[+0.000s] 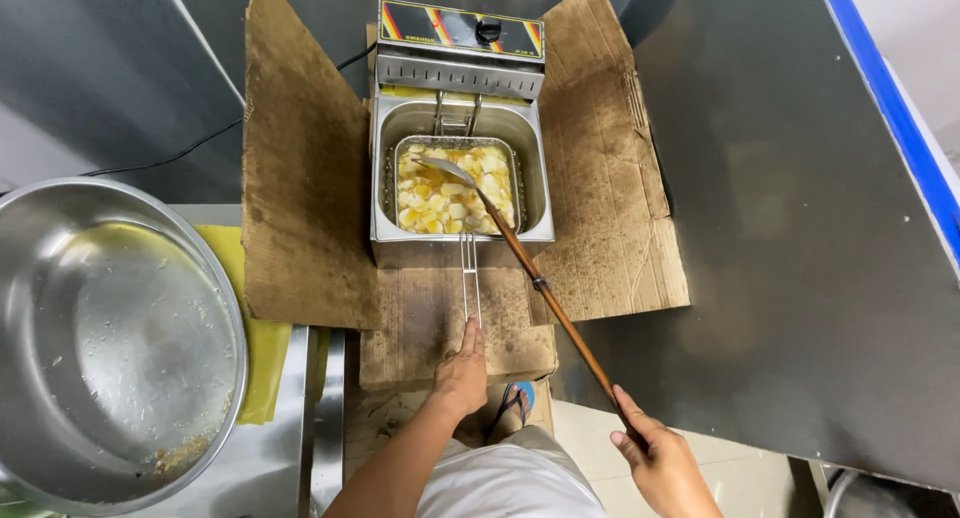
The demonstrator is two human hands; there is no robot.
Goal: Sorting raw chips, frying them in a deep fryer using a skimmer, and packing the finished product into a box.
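A dark grey steel counter [780,228] fills the right side of the room, edged by a blue strip against the wall. Flattened, oil-stained brown cardboard sheets [305,178] cover its left part, and on them sits a small rectangular stainless-steel electric fryer [458,88]. In its wire basket [456,186] pale yellow chunks of food [440,200] float in oil. The left hand [462,370] closes around the end of the basket's wire handle, which runs straight back toward the person. The right hand [655,453] grips the near end of a long wooden-handled metal ladle [540,278]; its long axis slants from the counter's near edge up and left, bowl resting in the basket. A large round steel bowl [110,338] sits at the left on a lower steel table.
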